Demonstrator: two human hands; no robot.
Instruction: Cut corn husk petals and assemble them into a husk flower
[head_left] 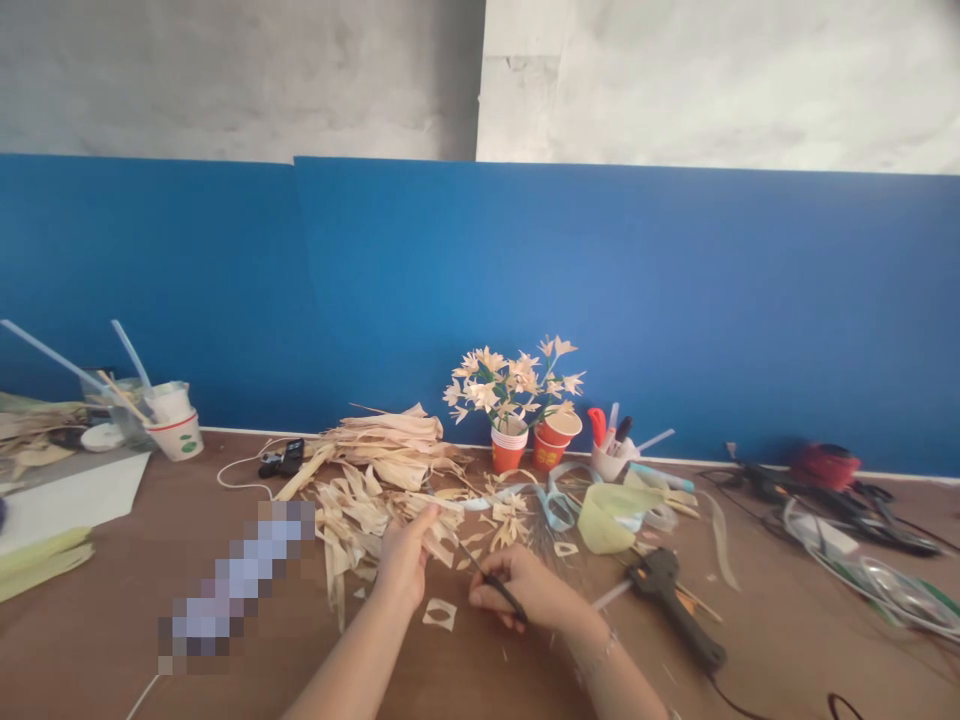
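My left hand (403,562) is closed on a pale piece of dried corn husk (438,545), which sticks out past the thumb. To its right, my right hand (517,585) grips a pair of dark-handled scissors (496,583). Their blades point up and left toward the husk; whether they touch it I cannot tell. Below, between the hands, a white scrap with a round hole (439,614) lies on the table. Torn husk strips (352,510) spread beyond my left hand, with a larger husk bundle (390,447) behind them.
Husk flowers (510,378) stand in orange-red paper cups (508,452) by the blue partition (600,270). A white cup with pens (611,460) is beside them. A glue gun (675,605) lies right, near cables (862,560). Left are a straw-filled cup (177,436) and white paper (82,500).
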